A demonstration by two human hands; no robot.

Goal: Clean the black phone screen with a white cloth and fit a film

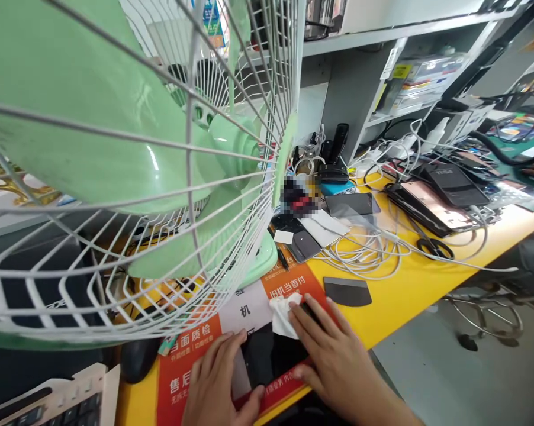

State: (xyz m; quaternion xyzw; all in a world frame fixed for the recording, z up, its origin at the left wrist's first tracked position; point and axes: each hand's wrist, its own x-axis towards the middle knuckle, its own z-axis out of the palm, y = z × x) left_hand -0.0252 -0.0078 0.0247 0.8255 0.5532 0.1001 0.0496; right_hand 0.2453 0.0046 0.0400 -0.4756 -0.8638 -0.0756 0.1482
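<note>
A dark, glossy flat-screened device [273, 358], like a phone or small tablet, lies on the red and white printed mat [178, 337]. My left hand [220, 378] grips its left end, thumb on the near edge and fingers at the far one. On the right, my right hand [331, 349] has its fingers over a crumpled white tissue [285, 318], pressing it at the device's far right edge. The right thumb sits at the near edge. What lies under the right palm is hidden.
A large green fan [231, 148] with a white cage fills the left. A black mouse [138, 355] and a keyboard [67, 402] are below it. Coiled white cables [369, 251], a dark scraper-shaped piece [347, 291], scissors [433, 248] and stacked phones [431, 207] lie along the yellow desk.
</note>
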